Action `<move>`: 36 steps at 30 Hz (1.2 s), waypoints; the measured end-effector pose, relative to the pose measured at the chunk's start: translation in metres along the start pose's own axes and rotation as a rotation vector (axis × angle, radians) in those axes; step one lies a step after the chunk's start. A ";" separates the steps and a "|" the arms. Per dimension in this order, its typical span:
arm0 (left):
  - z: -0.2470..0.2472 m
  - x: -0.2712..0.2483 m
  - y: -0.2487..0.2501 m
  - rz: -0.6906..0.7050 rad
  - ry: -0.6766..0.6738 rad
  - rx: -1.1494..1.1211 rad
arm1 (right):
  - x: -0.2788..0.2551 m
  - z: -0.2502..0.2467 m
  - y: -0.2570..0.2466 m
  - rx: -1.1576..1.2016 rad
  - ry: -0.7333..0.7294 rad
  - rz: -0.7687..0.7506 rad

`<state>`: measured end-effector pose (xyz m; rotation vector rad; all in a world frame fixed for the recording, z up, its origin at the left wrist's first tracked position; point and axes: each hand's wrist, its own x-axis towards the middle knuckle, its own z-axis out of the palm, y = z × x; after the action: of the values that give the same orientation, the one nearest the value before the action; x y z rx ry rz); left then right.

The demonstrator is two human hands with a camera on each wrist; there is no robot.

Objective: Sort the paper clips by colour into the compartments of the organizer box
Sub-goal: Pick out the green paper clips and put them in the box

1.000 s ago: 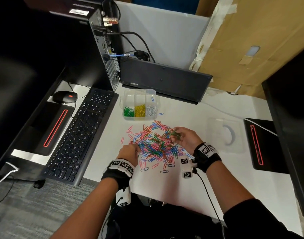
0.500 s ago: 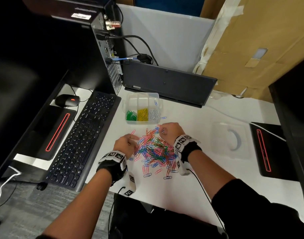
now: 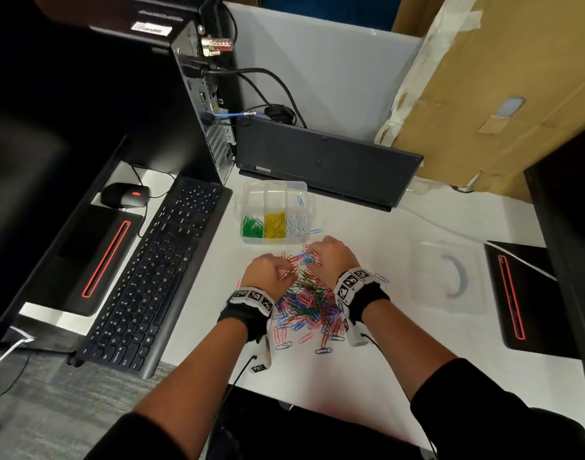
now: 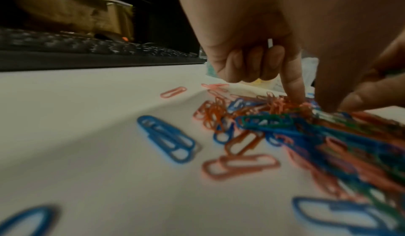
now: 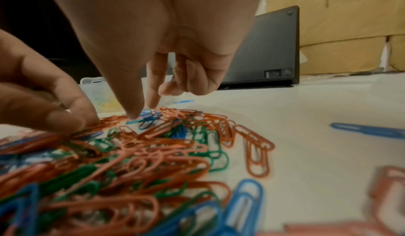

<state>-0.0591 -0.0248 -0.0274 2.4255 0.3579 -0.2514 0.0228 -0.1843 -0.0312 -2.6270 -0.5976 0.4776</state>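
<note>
Since the tabletop point(image 3: 400, 234) carries everything, I start there: the clear box point(image 3: 275, 212) stands at its far side just beyond the heap of clips point(image 3: 306, 302), with three front compartments filled, green clips point(image 3: 252, 226) on the left, yellow clips point(image 3: 274, 224) in the middle, white clips point(image 3: 297, 224) on the right. The three rear compartments look nearly bare; one blue clip point(image 3: 299, 201) lies in the rear right one. I judge the sort perhaps halfway: three colours are largely filed, though some green remains in the heap along with all the blue, the orange-red and the pink. The loose clips are too many and too tangled for me to count. My left hand point(image 3: 265, 273) sits at the heap's near-left edge, forefinger and thumb pressed down into the orange clips, other fingers curled; whether it has actually caught one I cannot tell. My right hand point(image 3: 329, 258) is at the far edge, thumb and forefinger closing around a blue clip there, its hold likewise unclear.
</note>
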 end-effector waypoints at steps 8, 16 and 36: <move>0.007 -0.010 -0.003 0.025 -0.006 -0.100 | -0.008 0.004 0.006 0.109 -0.005 -0.032; -0.009 0.003 -0.023 -0.121 0.067 -0.218 | -0.008 -0.006 0.016 0.215 0.056 0.055; -0.016 0.005 -0.019 0.022 -0.076 -0.009 | -0.012 -0.008 0.010 0.253 -0.001 0.052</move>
<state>-0.0586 0.0006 -0.0281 2.4022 0.2982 -0.3307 0.0194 -0.2005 -0.0262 -2.4064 -0.4390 0.5324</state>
